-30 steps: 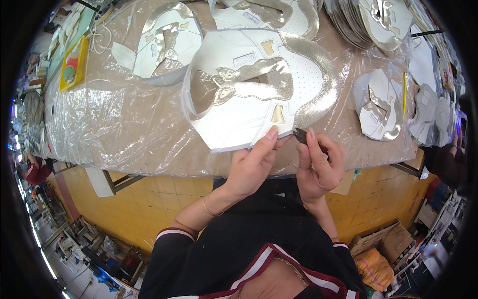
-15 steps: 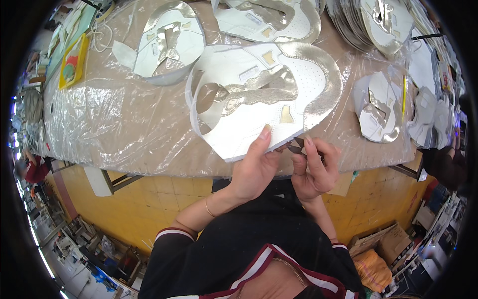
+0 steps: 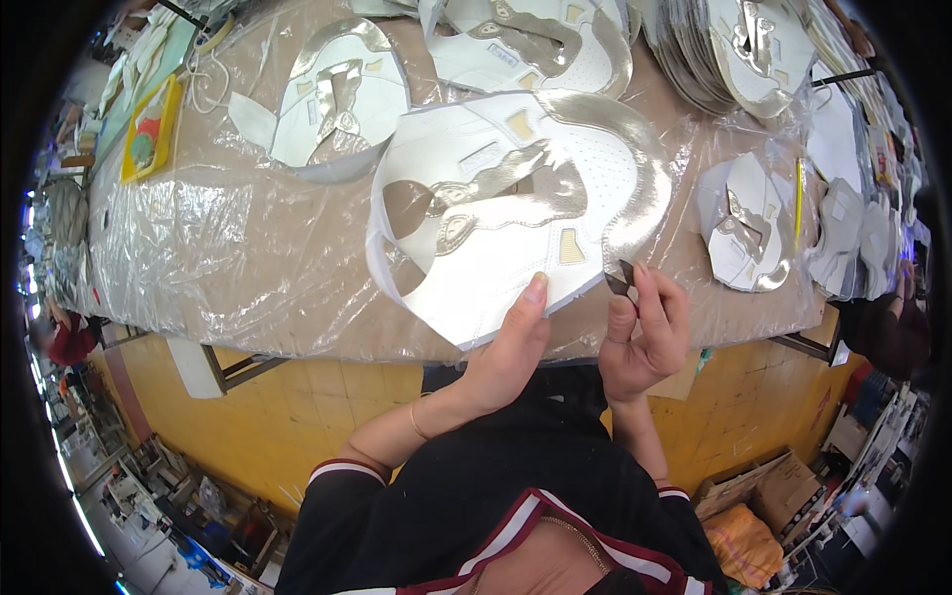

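A flat white shoe upper (image 3: 466,288) with shiny gold trim lies tilted over the near part of the table. My left hand (image 3: 511,347) grips its near edge, thumb on top and the other fingers hidden underneath. In my right hand (image 3: 647,337) is a small pair of dark thread snips (image 3: 621,279), pinched between thumb and fingers. The blades stand apart in a narrow V, close to the upper's near right edge below the gold heel band. Whether a thread lies between them is too small to tell.
Plastic film covers the brown table (image 3: 248,258). More white-and-gold uppers lie around: one at the back left (image 3: 342,99), one at the back middle (image 3: 516,50), a smaller one at right (image 3: 749,223). A tall stack (image 3: 684,50), a yellow tray (image 3: 154,129) and a yellow pencil-like stick (image 3: 799,203) surround them.
The snips and my right hand have moved right and slightly away from the left hand, along the upper's edge. The upper has turned a little, its near corner shifting toward me.
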{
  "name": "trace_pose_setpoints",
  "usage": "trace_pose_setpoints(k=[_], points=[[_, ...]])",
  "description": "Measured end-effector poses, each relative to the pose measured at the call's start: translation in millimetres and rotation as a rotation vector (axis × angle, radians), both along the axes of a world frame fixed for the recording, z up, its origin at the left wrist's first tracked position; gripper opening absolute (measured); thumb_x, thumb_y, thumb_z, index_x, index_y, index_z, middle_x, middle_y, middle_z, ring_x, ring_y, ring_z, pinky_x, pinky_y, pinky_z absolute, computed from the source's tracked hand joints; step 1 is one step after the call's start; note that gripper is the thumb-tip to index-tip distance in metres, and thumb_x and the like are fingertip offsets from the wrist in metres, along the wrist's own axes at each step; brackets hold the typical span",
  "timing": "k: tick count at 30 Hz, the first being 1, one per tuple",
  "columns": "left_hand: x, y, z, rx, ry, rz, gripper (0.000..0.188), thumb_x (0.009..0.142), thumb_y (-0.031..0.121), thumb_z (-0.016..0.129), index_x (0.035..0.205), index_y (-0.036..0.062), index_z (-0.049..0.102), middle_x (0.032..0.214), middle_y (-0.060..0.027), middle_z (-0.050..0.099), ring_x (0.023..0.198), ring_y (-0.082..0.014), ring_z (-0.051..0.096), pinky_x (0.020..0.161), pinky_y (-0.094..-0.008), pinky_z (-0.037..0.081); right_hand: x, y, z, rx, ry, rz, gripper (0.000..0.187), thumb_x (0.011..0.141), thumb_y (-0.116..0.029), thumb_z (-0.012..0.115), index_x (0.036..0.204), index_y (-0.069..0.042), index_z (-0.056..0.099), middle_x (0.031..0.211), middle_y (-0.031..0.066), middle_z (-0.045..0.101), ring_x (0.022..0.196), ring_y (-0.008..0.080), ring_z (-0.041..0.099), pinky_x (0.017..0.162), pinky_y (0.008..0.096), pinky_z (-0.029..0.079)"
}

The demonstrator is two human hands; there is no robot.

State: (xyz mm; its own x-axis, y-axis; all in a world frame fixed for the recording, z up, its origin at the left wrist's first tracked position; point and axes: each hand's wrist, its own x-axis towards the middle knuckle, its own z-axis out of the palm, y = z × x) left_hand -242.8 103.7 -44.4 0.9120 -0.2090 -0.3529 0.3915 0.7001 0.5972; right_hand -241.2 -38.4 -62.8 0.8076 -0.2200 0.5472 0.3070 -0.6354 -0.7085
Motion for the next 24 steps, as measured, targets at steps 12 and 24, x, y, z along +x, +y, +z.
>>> trace_pose_setpoints(k=[12, 24], points=[[-4, 2, -14, -0.073, -0.067, 0.032, 0.038, 0.104, 0.016, 0.039, 0.139, 0.0004, 0.041, 0.138, -0.011, 0.051, 0.125, -0.0181, 0.051, 0.108, -0.0352, 0.041, 0, 1, 13, 0.125, 0.019, 0.028, 0.027, 0.078, -0.011, 0.077, 0.104, -0.004, 0.072, 0.09, 0.006, 0.068, 0.071, 0.0169, 0.058, 0.071, 0.0294, 0.037], [-2, 22, 1, 0.167, 0.09, -0.23, 0.047, 0.103, 0.031, 0.042, 0.139, 0.0007, 0.041, 0.137, -0.0123, 0.052, 0.123, -0.0218, 0.053, 0.108, -0.0386, 0.038, 19, -25, 22, -0.111, -0.093, 0.108, 0.03, 0.086, -0.029, 0.072, 0.1, -0.002, 0.067, 0.099, 0.0125, 0.066, 0.083, 0.0213, 0.06, 0.074, 0.0325, 0.046]])
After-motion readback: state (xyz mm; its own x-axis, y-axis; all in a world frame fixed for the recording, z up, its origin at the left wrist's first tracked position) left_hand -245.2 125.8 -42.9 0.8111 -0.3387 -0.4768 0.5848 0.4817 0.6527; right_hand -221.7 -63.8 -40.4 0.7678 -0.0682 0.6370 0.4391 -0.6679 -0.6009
